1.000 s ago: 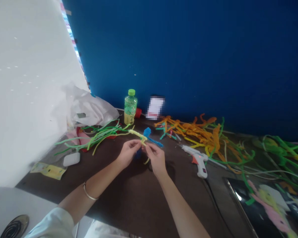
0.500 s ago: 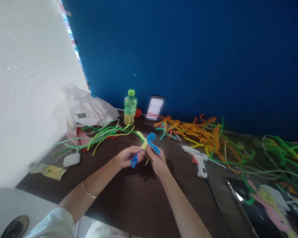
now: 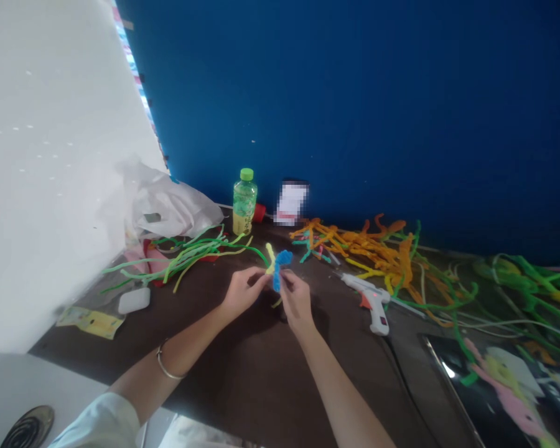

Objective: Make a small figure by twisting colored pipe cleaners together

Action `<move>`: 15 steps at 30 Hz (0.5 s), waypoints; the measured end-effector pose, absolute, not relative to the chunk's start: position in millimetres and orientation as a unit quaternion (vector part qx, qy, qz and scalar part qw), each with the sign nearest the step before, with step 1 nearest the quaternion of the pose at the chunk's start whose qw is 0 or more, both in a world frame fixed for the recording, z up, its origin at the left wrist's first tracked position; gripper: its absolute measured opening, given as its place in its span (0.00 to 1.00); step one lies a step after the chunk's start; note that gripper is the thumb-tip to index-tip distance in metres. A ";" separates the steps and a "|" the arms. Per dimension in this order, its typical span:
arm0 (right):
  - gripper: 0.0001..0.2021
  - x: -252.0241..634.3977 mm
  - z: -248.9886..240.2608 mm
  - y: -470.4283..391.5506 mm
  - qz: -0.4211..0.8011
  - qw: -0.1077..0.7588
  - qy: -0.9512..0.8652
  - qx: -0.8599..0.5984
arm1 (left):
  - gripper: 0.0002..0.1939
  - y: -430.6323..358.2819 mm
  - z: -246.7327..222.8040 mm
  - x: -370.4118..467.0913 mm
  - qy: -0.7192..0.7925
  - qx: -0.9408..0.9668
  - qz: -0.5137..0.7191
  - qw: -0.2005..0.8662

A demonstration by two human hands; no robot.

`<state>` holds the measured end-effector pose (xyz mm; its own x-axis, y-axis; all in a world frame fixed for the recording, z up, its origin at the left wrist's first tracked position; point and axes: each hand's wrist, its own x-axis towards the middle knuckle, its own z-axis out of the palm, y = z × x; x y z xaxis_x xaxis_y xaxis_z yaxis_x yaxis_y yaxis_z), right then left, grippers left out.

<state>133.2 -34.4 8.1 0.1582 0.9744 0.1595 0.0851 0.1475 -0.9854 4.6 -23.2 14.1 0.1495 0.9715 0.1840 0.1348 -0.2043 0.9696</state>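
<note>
Both hands meet above the middle of the dark table. My left hand [image 3: 243, 291] pinches a piece made of bent fuzzy pipe cleaners from its left side, fingertips pressed together. My right hand [image 3: 297, 300] grips the same piece from the right between thumb and fingers. Its blue pipe cleaner [image 3: 284, 258] is bent into a loop at the top, and a yellow pipe cleaner [image 3: 270, 254] sticks up beside it. A green strand [image 3: 260, 251] reaches the piece from the left. Fingers hide the lower part of the piece.
A white glue gun [image 3: 371, 298] lies right of my hands, beside a heap of orange pipe cleaners [image 3: 378, 246]. Green pipe cleaners [image 3: 191, 252] spread at the left. Behind stand a green-capped bottle [image 3: 245, 202] and a phone [image 3: 292, 202]. A black tablet-like slab [image 3: 462, 379] lies front right.
The pipe-cleaner piece has been turned: its yellow part stands more upright and the blue end below my left fingers no longer shows. My left hand has rolled over, its back now upward.
</note>
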 end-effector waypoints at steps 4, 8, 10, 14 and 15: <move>0.12 132.0 11.1 -35.2 0.409 0.558 -0.506 -0.515 | 0.13 -23.3 15.9 3.0 0.427 0.612 0.478 0.464; 0.13 130.8 11.0 -35.7 0.456 0.565 -0.474 -0.498 | 0.14 -20.5 12.9 3.5 0.394 0.537 0.482 0.569; 0.15 130.5 10.0 -36.0 0.485 0.571 -0.445 -0.490 | 0.15 -19.3 12.2 4.2 0.367 0.477 0.477 0.641; 0.13 131.6 7.4 -36.0 0.534 0.561 -0.446 -0.448 | 0.12 -17.2 12.9 3.2 0.293 0.375 0.444 0.759; 0.13 131.9 6.3 -35.8 0.540 0.561 -0.450 -0.438 | 0.10 -16.6 13.0 2.3 0.271 0.349 0.431 0.787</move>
<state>131.9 -35.8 6.3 0.0126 0.9994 0.0317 -0.2108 0.0337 -0.9770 2.3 -16.6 13.0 0.4815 0.8674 -0.1256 -0.4889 0.3848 0.7829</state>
